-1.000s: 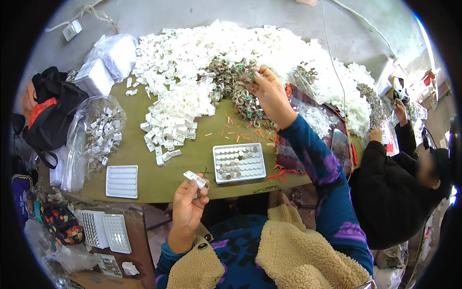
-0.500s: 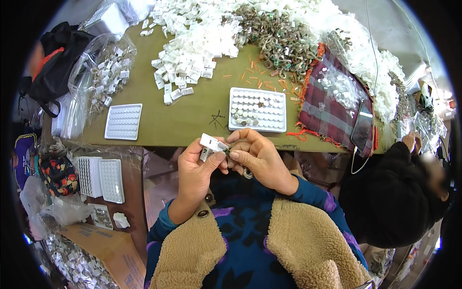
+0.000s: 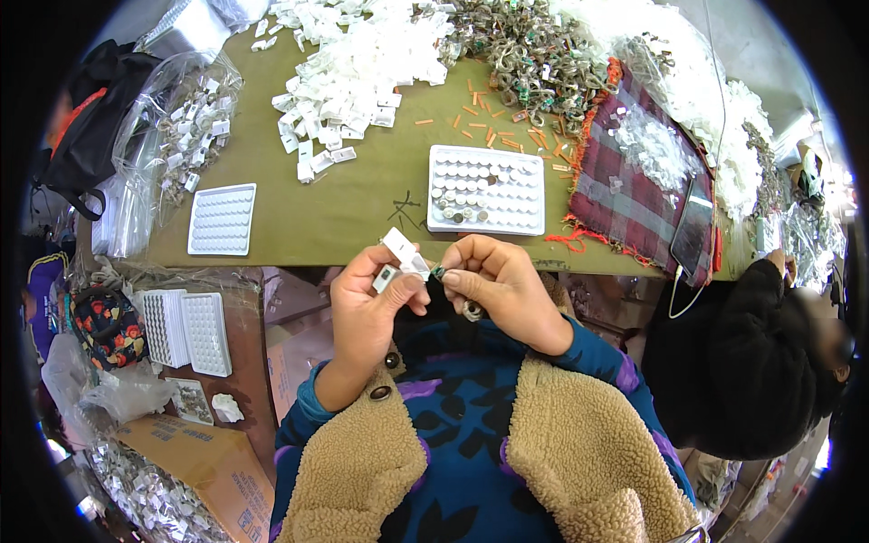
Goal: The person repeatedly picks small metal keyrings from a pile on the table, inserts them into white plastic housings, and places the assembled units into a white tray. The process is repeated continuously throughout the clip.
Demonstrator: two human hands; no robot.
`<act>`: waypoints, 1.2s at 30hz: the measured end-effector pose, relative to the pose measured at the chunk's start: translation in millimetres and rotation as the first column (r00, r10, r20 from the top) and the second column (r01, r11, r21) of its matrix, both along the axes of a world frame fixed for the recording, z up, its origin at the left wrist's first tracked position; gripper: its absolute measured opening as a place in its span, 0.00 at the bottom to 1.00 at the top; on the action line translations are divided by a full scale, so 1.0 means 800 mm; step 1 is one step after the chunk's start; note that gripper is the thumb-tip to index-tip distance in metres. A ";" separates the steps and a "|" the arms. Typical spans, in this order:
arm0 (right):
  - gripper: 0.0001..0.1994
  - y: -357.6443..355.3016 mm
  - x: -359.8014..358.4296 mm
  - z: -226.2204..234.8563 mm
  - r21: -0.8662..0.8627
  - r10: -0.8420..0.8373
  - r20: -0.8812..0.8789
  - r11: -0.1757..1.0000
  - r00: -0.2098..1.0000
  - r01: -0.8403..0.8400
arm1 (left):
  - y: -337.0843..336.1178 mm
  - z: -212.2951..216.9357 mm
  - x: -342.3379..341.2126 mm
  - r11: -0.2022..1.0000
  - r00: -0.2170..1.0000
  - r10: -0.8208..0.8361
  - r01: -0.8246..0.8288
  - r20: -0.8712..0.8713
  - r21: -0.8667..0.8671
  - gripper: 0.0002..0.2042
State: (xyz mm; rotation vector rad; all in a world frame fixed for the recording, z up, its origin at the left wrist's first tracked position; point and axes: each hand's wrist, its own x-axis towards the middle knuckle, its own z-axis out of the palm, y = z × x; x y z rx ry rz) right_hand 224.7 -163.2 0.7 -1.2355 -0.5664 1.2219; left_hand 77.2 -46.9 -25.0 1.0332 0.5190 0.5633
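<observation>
Green table [image 3: 362, 208] lies beyond both hands; white tray [image 3: 486, 189] sits just past the right hand [image 3: 502, 290]. Left hand [image 3: 371, 308] pinches small white clip [image 3: 399, 251], long axis tilted up-left. Right fingertips pinch tiny metal part [image 3: 439, 271] touching the clip's right end.

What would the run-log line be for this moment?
left hand: holds small white plastic piece | right hand: pinches small metal part against it | position: near table edge | nearest: white compartment tray, partly filled

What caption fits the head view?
Left hand holds small white plastic pieces; right hand pinches a small part beside them.
</observation>
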 end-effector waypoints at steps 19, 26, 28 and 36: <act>0.06 0.015 -0.018 0.005 0.227 -0.171 0.513 0.972 0.841 0.060 | 0.000 -0.009 -0.004 0.974 0.987 -0.001 0.037 0.160 -0.222 0.10; 0.13 0.022 -0.017 0.002 0.300 -0.219 0.790 0.953 0.573 -0.049 | 0.004 -0.014 0.003 0.956 0.988 0.074 -0.032 0.132 -0.292 0.07; 0.15 0.028 -0.021 0.001 0.329 -0.238 0.806 0.941 0.542 -0.077 | 0.009 -0.012 0.005 0.948 0.981 0.114 -0.060 0.158 -0.313 0.07; 0.13 0.044 -0.020 -0.005 0.366 -0.293 0.820 0.929 0.491 -0.056 | 0.005 0.000 0.004 0.969 0.982 0.170 -0.151 0.083 -0.197 0.08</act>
